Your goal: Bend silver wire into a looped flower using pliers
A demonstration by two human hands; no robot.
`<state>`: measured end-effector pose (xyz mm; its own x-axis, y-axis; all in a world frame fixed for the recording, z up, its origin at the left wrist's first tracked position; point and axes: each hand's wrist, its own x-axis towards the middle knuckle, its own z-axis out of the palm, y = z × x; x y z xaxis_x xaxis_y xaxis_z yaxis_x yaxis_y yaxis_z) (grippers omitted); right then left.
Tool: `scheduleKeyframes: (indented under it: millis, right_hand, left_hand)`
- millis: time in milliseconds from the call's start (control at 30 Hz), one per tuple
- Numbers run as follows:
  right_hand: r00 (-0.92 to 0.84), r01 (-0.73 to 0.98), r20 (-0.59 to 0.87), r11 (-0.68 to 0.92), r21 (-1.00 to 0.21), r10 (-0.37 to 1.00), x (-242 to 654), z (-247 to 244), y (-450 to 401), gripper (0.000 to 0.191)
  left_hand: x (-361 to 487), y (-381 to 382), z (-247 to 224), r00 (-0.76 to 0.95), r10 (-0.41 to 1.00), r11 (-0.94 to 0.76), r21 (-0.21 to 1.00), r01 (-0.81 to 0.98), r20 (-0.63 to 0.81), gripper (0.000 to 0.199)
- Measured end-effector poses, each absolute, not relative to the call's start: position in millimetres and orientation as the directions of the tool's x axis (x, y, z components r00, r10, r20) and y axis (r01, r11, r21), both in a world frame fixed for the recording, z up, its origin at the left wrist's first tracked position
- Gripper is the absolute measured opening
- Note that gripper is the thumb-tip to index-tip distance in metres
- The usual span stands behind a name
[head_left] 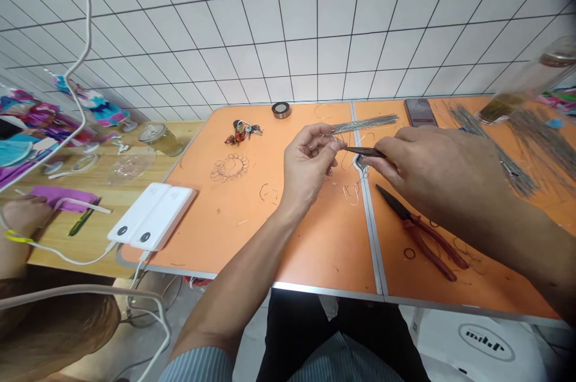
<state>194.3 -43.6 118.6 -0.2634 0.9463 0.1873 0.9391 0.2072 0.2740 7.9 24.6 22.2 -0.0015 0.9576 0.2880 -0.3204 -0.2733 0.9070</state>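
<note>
A thin wire [341, 146] is being pinched by the left hand [307, 159], beside slim pliers [365, 152] being clasped by the right hand [443, 157]. Light, springy, easily kinked handling is being expected; fingertip holding near the bend is being favoured.

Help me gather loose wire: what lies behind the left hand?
A bundle of straight wires shows beyond the left hand, on the orange tabletop; whatever the hand itself covers cannot be seen.
</note>
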Motion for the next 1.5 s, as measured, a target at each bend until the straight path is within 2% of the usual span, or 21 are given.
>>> scheduleKeyframes:
  millis: [300, 567, 867, 1167, 1500]
  right_hand:
    - [-0.231, 0.952, 0.157, 0.189, 0.239, 0.960, 194, 119, -42, 0.044]
    - [-0.252, 0.942, 0.160, 0.204, 0.266, 0.954, 197, 116, -40, 0.050]
    - [-0.234, 0.952, 0.151, 0.195, 0.237, 0.960, 197, 119, -42, 0.052]
    - [-0.228, 0.942, 0.160, 0.176, 0.286, 0.961, 188, 125, -47, 0.050]
    - [-0.242, 0.948, 0.208, 0.185, 0.260, 0.948, 186, 124, -48, 0.061]
  left_hand:
    - [8, 24, 21, -0.002, 0.948, -0.301, 0.897, -0.323, 0.318, 0.026]
    - [8, 25, 19, -0.008, 0.939, -0.329, 0.891, -0.312, 0.344, 0.026]
    - [7, 24, 23, -0.032, 0.948, -0.309, 0.894, -0.325, 0.316, 0.026]
    - [5, 25, 21, -0.035, 0.945, -0.320, 0.894, -0.314, 0.325, 0.025]
    - [7, 19, 21, -0.034, 0.932, -0.358, 0.905, -0.232, 0.360, 0.022]
